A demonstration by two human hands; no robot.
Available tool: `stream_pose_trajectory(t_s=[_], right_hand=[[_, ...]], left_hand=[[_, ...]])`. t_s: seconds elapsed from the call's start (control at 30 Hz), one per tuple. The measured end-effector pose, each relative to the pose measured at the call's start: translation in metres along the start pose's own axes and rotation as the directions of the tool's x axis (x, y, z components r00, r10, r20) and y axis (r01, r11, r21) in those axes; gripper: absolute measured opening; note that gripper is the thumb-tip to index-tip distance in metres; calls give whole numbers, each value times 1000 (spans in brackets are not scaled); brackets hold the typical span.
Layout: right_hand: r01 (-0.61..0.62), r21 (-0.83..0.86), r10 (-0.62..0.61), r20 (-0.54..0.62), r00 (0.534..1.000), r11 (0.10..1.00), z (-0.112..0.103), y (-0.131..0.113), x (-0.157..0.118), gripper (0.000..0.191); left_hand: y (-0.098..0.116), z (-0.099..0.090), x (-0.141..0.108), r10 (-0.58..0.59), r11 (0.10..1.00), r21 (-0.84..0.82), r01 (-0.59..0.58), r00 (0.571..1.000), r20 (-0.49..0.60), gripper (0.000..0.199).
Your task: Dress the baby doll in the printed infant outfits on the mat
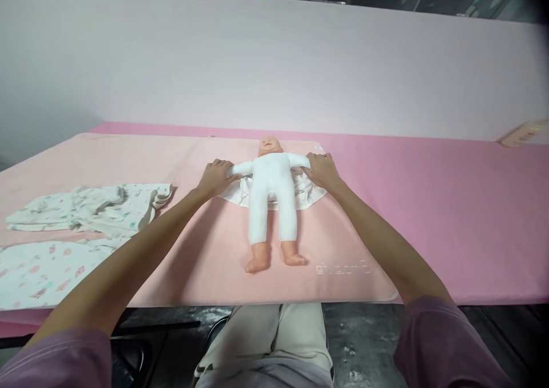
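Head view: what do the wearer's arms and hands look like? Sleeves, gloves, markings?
Left sleeve and right sleeve: muted purple fabric, short, with stitched lines near the hem. Left forearm and right forearm are bare. Left hand and right hand: five-fingered, no gloves.

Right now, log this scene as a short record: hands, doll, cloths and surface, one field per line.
Left hand: holding the end of one arm of the doll
Right hand: holding the end of its other arm
Doll pose: face up, arms spread, feet toward the person
Beneath doll: white cloth, partly hidden
Cloths at left: folded patterned cloth; another patterned cloth nearer the front edge
Surface: pale pink mat on a brighter pink tabletop
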State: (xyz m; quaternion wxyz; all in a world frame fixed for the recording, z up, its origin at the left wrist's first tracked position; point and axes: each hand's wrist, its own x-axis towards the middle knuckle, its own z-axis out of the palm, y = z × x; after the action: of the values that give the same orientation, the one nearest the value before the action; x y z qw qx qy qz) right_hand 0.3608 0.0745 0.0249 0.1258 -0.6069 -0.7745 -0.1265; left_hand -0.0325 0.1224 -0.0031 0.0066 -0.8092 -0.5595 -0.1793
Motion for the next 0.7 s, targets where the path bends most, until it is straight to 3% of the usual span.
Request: stream_pose_trajectory(t_s=[0.13, 0.23, 0.37, 0.47, 0.57, 0.7], right_hand=[[-10, 51, 16, -120, 993, 999, -22, 36, -17, 40], [-81, 58, 90, -164, 982, 995, -46, 77, -35, 39], [-221, -32, 214, -153, 965, 975, -81, 141, -63, 46], [-310, -68, 299, -132, 945, 948, -97, 189, -81, 46], [-477, -32, 470, -124, 874, 878, -98, 231, -94, 43], [-739, -75, 738, -46, 673, 670, -86, 273, -109, 48]], left_hand=[[35, -9, 2, 78, 996, -36, -83, 989, -126, 51], [78, -15, 10, 62, 989, -121, -82, 985, -161, 55], [161, -14, 35, 115, 972, -195, -133, 988, -102, 55], [233, 2, 60, 155, 971, -173, -163, 986, -59, 52], [299, 27, 84, 154, 959, -236, -154, 988, -20, 48], [360, 59, 106, 186, 925, -352, -143, 978, 91, 49]])
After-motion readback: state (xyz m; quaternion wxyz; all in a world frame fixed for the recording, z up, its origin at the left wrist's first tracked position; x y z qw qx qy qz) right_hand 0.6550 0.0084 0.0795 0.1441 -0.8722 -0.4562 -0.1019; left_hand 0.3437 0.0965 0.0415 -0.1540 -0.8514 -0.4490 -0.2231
